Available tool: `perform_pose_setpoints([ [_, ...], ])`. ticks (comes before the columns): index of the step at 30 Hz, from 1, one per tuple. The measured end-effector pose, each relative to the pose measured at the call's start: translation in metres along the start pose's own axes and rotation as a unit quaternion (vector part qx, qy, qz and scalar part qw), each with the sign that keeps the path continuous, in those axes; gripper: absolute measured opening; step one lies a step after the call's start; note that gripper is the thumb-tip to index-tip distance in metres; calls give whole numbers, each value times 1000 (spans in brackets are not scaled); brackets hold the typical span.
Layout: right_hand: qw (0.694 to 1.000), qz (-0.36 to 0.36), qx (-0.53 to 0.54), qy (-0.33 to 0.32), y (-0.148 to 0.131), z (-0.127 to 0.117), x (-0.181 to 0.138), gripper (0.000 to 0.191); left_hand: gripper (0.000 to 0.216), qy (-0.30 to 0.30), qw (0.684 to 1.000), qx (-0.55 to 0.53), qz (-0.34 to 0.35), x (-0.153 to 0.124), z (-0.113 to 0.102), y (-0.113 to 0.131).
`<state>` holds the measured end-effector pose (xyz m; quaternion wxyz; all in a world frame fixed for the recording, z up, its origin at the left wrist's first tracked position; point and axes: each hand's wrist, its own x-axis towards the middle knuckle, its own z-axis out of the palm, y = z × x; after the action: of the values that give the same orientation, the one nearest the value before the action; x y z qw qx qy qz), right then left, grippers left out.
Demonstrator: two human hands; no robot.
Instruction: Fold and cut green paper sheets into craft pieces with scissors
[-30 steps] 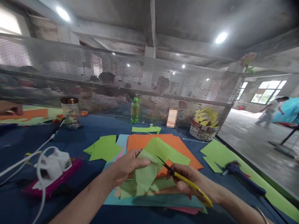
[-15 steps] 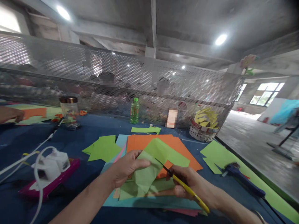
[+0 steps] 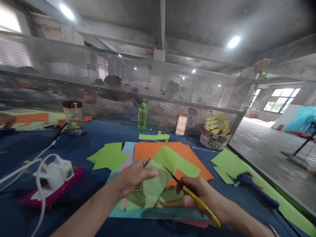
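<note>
My left hand (image 3: 137, 174) pinches a sheet of green paper (image 3: 155, 181) between thumb and fingers. In my right hand (image 3: 196, 194) is a pair of scissors with yellow handles (image 3: 202, 205), its dark blades at the cut edge of the green paper, close to the middle of the sheet. Below lie stacked orange sheets (image 3: 197, 161), with light blue paper (image 3: 138, 214) underneath. Left of the stack are cut green paper pieces (image 3: 110, 158). The fingers behind the green sheet are hidden.
A magenta power strip (image 3: 77, 177) with white plugs stands left; a glue gun (image 3: 258, 191) rests on green paper at right. Farther back are a clear jar (image 3: 75, 121), a green bottle (image 3: 142, 118) and a basket (image 3: 213, 140). Another person's hand (image 3: 7, 120) touches paper at far left.
Both my hands, the scissors and the green paper stay nearly in place. The other person's hand at far left has moved further left, uncovering more of the orange paper.
</note>
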<state>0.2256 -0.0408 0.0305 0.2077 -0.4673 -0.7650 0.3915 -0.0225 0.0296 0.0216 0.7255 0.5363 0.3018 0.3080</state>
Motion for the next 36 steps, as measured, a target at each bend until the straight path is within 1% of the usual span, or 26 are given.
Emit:
perform_pose_setpoints([
  [4,1000,-2,-3,-1,-1,1,0,36,19,10,1000,5,-9,0,0,1],
  [9,1000,-18,-19,12,-4,2,1,40,26,1,1000,0,-11,2,-1,-1],
  [12,999,-23,-21,15,-3,2,1,44,25,2,1000,2,-8,2,-2,-1],
  [16,1000,-9,-11,19,-2,3,1,49,22,0,1000,2,-7,1,-1,-1],
  [21,1000,-8,-15,23,-3,5,1,52,26,8,1000,0,-13,1,-2,-2],
  [26,999,-3,-34,40,-1,7,2,48,27,-1,1000,2,-10,2,-2,-2],
  [29,998,-18,-49,44,-2,7,2,48,27,4,1000,6,-8,1,-2,0],
  [36,997,-52,-49,22,-11,9,-5,47,27,2,1000,5,-10,2,2,1],
])
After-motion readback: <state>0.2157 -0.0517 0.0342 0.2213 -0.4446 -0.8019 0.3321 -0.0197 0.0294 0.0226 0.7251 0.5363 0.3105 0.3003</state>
